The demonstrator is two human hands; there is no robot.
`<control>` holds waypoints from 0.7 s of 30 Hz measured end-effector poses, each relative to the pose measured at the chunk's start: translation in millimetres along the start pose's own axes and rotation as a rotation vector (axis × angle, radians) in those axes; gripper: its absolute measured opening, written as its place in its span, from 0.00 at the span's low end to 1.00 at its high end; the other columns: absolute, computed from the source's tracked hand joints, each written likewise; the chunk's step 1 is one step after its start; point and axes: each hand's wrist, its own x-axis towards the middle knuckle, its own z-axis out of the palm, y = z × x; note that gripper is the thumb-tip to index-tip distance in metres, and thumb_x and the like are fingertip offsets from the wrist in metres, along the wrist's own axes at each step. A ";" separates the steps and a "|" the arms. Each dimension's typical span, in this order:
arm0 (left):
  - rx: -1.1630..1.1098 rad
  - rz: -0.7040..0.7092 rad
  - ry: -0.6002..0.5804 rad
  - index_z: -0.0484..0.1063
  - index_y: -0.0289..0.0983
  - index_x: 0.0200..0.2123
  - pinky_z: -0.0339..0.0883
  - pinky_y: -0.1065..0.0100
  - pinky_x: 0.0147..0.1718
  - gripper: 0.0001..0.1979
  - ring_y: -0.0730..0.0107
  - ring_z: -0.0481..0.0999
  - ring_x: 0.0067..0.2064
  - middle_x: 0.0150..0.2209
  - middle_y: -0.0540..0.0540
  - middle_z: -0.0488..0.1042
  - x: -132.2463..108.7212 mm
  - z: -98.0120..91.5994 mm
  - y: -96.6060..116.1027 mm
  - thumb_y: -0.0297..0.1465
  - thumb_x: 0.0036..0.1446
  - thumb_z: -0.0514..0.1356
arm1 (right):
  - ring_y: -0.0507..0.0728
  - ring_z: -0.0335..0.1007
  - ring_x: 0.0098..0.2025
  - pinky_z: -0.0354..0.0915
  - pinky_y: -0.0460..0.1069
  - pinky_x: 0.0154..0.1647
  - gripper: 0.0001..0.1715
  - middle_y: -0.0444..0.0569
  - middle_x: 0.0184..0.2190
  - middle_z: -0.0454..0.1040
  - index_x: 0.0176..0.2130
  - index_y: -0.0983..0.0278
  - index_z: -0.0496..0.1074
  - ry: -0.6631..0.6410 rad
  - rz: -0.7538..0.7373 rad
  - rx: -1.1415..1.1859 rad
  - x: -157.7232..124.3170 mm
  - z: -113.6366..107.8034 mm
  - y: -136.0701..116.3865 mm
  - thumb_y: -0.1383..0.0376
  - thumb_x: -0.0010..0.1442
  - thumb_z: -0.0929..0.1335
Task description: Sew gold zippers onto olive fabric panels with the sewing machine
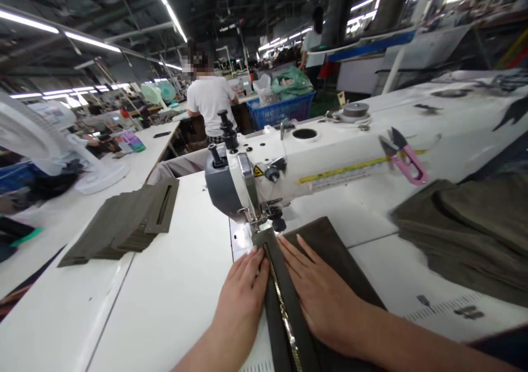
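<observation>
A dark olive fabric panel (330,251) lies on the white sewing table, with a slotted strip (270,289) on top of it. Through the slot shows a gold metal zipper (282,312). The strip's far end reaches under the needle area of a white sewing machine (256,185). My left hand (243,289) lies along the strip's left edge, fingers stretched forward and pressing down. Flat on the fabric to the right of the zipper, my right hand (317,284) has its fingers extended toward the presser foot. Neither hand grips anything.
A stack of olive slotted pieces (124,218) sits on the left. Pink-handled snips (404,157) rest against the machine arm, and folded olive fabric (470,229) lies at right. Beyond are a white fan (61,135), a blue crate (280,110) and a person in a white shirt (210,102).
</observation>
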 end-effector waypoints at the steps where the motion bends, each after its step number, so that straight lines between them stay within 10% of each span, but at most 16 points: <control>1: -0.002 0.001 -0.009 0.67 0.29 0.47 0.70 0.55 0.45 0.16 0.56 0.68 0.51 0.49 0.33 0.69 0.9 0.3 -1.3 0.22 0.60 0.45 | 0.61 0.38 0.64 0.44 0.61 0.62 0.33 0.53 0.62 0.50 0.61 0.66 0.50 0.009 -0.005 -0.018 1.5 1.4 0.6 0.69 0.57 0.59; 21: -0.005 0.014 0.031 0.66 0.26 0.46 0.69 0.56 0.45 0.15 0.55 0.70 0.50 0.47 0.32 0.70 13.9 14.6 -23.4 0.21 0.60 0.45 | 0.61 0.51 0.60 0.53 0.60 0.57 0.30 0.59 0.56 0.60 0.58 0.73 0.56 0.101 -0.053 -0.130 20.4 13.3 15.4 0.71 0.56 0.58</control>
